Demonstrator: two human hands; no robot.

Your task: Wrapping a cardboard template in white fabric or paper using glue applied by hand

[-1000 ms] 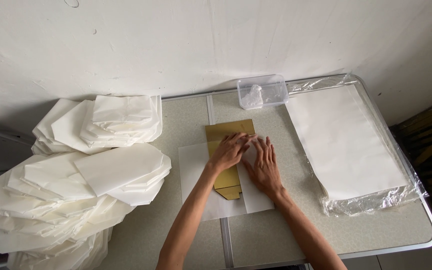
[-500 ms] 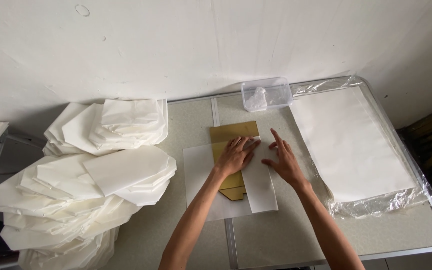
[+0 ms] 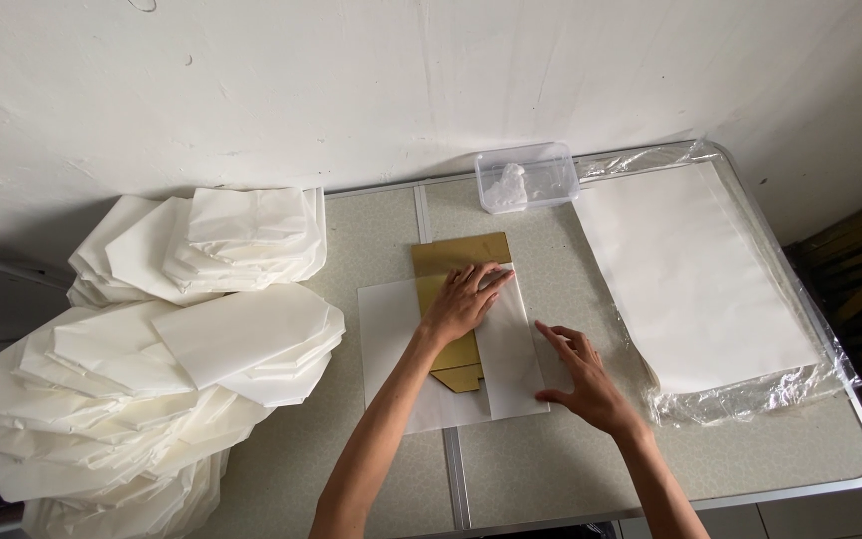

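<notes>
Nearest us, the right hand [image 3: 586, 376] is lying flat and open, fingers spread, on the right edge of the white sheet [image 3: 391, 349], gripping nothing. Just beyond it, the left hand [image 3: 463, 299] is pressing palm-down, fingers together and pointing up-right, on the flap of sheet that is folded over the gold card [image 3: 456, 255]; it is holding the fold down rather than grasping anything. The card is sitting at the middle of the table [image 3: 511, 469], its top end poking out above the sheet and a gold corner showing below the left wrist.

To do this fold well, my judgement is that the left palm should be keeping the card from sliding while the right hand is smoothing the flap outward, so the crease is running straight along the card's edge. Pressure should be even, since thin paper like this looks likely to wrinkle.

Off to the left, folded white wraps [image 3: 142, 389] are heaping up, and a second pile [image 3: 221, 240] is sitting behind them. To the right, a stack of flat sheets [image 3: 690, 269] is resting on clear plastic film [image 3: 750, 399]. Farthest back, a clear tub [image 3: 528, 176] is standing against the wall [image 3: 351, 80].
</notes>
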